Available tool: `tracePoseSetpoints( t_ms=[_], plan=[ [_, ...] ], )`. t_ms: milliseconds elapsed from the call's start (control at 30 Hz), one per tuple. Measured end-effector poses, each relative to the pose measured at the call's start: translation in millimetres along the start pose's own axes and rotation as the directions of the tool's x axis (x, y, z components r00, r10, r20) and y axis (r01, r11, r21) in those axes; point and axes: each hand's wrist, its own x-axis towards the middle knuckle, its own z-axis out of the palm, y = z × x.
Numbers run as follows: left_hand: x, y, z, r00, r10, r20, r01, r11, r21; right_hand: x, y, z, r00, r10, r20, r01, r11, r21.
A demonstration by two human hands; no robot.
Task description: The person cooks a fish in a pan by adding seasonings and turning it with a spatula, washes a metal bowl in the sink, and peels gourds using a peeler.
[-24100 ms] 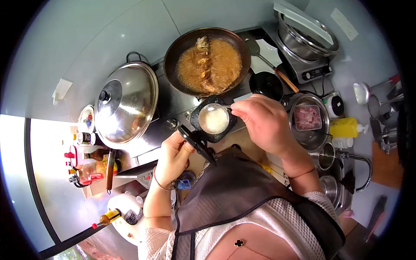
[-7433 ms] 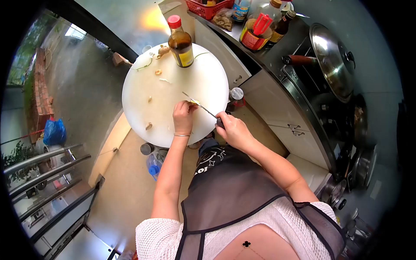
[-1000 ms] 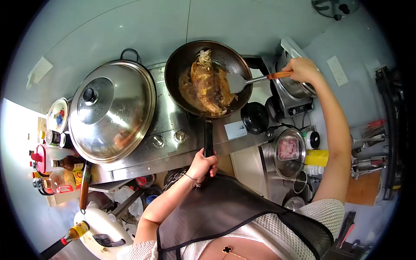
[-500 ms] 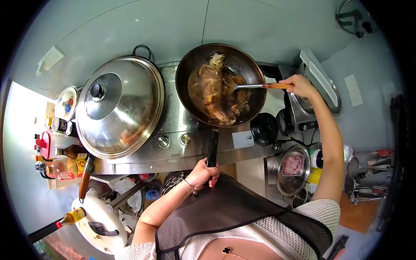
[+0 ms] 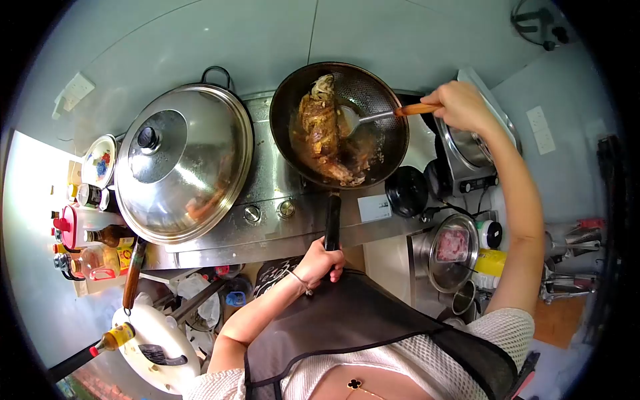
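Note:
A dark wok sits on the stove, its black handle pointing back at me. My left hand is wrapped round the end of that handle. Inside lies what looks like a whole browned fish in a shallow sauce. The wooden grip of a metal spatula is in my right hand, to the right of the wok. The spatula's blade rests in the sauce just right of the fish, and its lower edge is hidden.
A second pan under a large domed lid stands left on the steel stove. Bottles crowd the left side. To the right are a black round lid, a steel appliance and a metal bowl holding packed meat.
My right hand has risen, and the spatula now slopes more steeply with its blade more visible. The fish looks glossier and wetter. My left hand still grips the wok handle, shifted slightly right.

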Motion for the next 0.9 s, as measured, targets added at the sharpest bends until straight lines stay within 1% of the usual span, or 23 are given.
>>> tracePoseSetpoints(
  t_ms=[67,100,133,200,233,267,333,367,433,467,533,567,600,667,700,800,867,900],
  plan=[
    [0.2,-1.4,0.1,1.000,0.006,0.023,-0.006,1.000,0.005,3.8,-20.8,-23.1,1.000,-0.030,0.007,0.031,0.994,-0.105],
    [0.0,-0.7,1.2,0.999,0.021,0.026,-0.021,1.000,0.007,6.8,-29.5,-31.0,0.998,-0.062,-0.016,0.059,0.985,-0.161],
    [-0.5,-0.8,2.0,0.999,0.034,0.029,-0.035,0.999,0.009,10.1,-41.2,-41.9,0.998,-0.056,-0.015,0.052,0.985,-0.166],
    [0.6,-2.8,1.0,0.998,0.030,0.051,-0.030,1.000,0.003,16.7,-62.0,-60.8,0.998,-0.028,0.049,0.041,0.957,-0.289],
    [0.3,-2.9,1.3,0.998,0.040,0.048,-0.040,0.999,0.003,21.0,-64.6,-62.3,0.994,-0.097,-0.042,0.077,0.941,-0.330],
    [0.3,-2.5,1.5,0.998,0.051,0.044,-0.051,0.999,0.002,23.6,-73.2,-68.4,0.995,-0.091,-0.040,0.072,0.939,-0.337],
    [-0.8,-1.4,1.1,0.996,0.059,0.065,-0.060,0.998,0.021,31.6,-104.0,-89.5,0.995,-0.092,0.038,0.099,0.869,-0.484],
    [-0.8,-1.0,1.6,0.995,0.075,0.067,-0.076,0.997,0.013,34.7,-121.1,-98.3,0.995,-0.087,0.040,0.096,0.867,-0.489],
    [0.8,-4.1,0.8,0.991,0.105,0.084,-0.102,0.994,-0.035,37.3,-155.5,-115.4,0.988,-0.061,0.140,0.137,0.758,-0.637],
    [3.6,-6.6,-0.6,0.990,0.105,0.090,-0.102,0.994,-0.036,35.7,-165.9,-124.1,0.988,-0.057,0.141,0.135,0.756,-0.641],
    [6.1,-8.9,-1.6,0.992,0.112,0.066,-0.109,0.993,-0.040,32.5,-181.8,-136.3,0.954,-0.271,0.132,0.297,0.772,-0.562],
    [4.8,-8.8,-1.0,0.992,0.105,0.074,-0.102,0.994,-0.044,34.3,-185.6,-137.4,0.940,-0.324,0.104,0.324,0.760,-0.563],
    [5.1,-9.4,-0.7,0.991,0.105,0.077,-0.102,0.994,-0.044,34.5,-192.1,-139.9,0.941,-0.321,0.106,0.322,0.760,-0.565],
    [6.9,-11.0,-1.0,0.992,0.113,0.062,-0.110,0.993,-0.046,33.3,-206.5,-150.1,0.962,-0.228,0.151,0.272,0.750,-0.603],
    [6.6,-11.4,-1.7,0.992,0.111,0.066,-0.108,0.993,-0.044,30.4,-211.6,-156.1,0.963,-0.224,0.151,0.269,0.750,-0.604],
    [6.8,-10.9,-2.4,0.991,0.108,0.085,-0.103,0.993,-0.060,24.4,-219.4,-165.5,0.960,-0.234,0.153,0.279,0.764,-0.582],
    [6.4,-10.4,-2.8,0.991,0.103,0.080,-0.099,0.994,-0.047,24.6,-218.6,-160.2,0.926,-0.367,0.090,0.357,0.768,-0.532],
    [6.6,-11.1,-3.0,0.992,0.096,0.085,-0.094,0.995,-0.036,29.7,-213.8,-153.3,0.930,-0.356,0.086,0.346,0.774,-0.530]
  ],
)
